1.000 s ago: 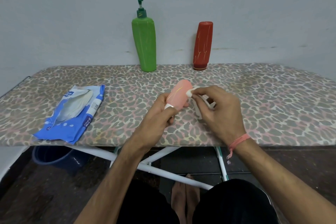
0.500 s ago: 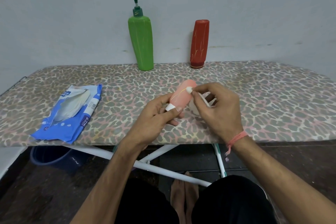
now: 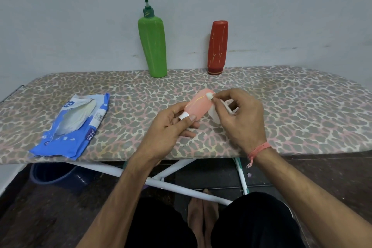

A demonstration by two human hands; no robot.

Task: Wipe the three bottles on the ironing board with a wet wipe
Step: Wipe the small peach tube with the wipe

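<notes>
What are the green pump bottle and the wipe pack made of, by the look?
Green pump bottle: probably rigid plastic, smooth with a dull sheen, pale streaks down its side. Wipe pack: thin flexible film, likely plastic, glossy, creased and crumpled flat on the board.

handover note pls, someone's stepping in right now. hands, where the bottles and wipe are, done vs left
Left hand: grips the pink bottle near its white cap end, held tilted above the ironing board.
Right hand: pinches the wet wipe and presses a fingertip wrapped in it against the pink bottle's far end.
Green pump bottle and red bottle: upright at the back edge by the wall, apart from each other, nobody touching them.
Wipe pack: lying on the board's left side, flap open.
Done: a wipe is out, pink bottle being wiped.
Left: finish pink; whether green and red were already wiped cannot be told.
</notes>
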